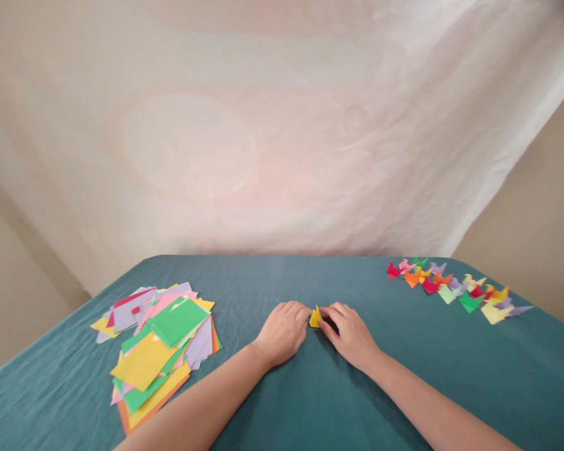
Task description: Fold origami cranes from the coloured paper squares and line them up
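A small folded yellow paper piece [315, 317] rests on the teal tablecloth [310, 401] at the table's middle. My left hand [283, 332] lies knuckles up just left of it, fingers curled and their tips pinching its left side. My right hand [350, 333] comes in from the right, fingers bent and pinching the paper's right side. Both hands rest on the cloth, and most of the paper is hidden between the fingertips.
A loose pile of coloured paper squares [157, 344] lies at the left. Several folded paper figures [454, 288] in mixed colours sit in a cluster at the far right. A pale draped sheet [272, 138] hangs behind the table.
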`<state>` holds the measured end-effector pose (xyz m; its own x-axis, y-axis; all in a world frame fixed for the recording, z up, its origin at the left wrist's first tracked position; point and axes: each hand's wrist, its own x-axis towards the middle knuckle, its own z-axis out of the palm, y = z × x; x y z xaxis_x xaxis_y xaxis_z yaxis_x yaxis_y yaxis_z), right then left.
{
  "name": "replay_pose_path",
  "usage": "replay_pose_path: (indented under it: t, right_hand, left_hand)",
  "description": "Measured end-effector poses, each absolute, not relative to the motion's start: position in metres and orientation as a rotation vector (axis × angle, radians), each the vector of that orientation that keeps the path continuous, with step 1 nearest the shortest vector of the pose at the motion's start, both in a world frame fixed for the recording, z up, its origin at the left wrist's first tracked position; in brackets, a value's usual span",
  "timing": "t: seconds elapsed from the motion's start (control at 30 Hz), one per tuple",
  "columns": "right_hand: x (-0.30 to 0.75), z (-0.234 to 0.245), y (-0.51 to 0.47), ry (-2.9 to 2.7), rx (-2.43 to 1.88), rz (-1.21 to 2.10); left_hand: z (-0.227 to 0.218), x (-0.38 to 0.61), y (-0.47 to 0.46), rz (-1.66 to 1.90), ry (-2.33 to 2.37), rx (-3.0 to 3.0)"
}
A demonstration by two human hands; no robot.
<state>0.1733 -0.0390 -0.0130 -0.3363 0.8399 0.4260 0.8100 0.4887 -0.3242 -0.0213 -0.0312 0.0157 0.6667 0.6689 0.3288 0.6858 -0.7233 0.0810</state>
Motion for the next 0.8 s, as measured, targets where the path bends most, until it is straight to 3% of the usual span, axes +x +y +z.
replay_pose_path:
  t: [0.8]
  right_hand:
    - [0.1743, -0.0154, -0.0364, -2.135, -1.153, 0.327]
  left_hand:
    - [0.0129, -0.0231, -0.0296, -0.755, -1.109, -2.925]
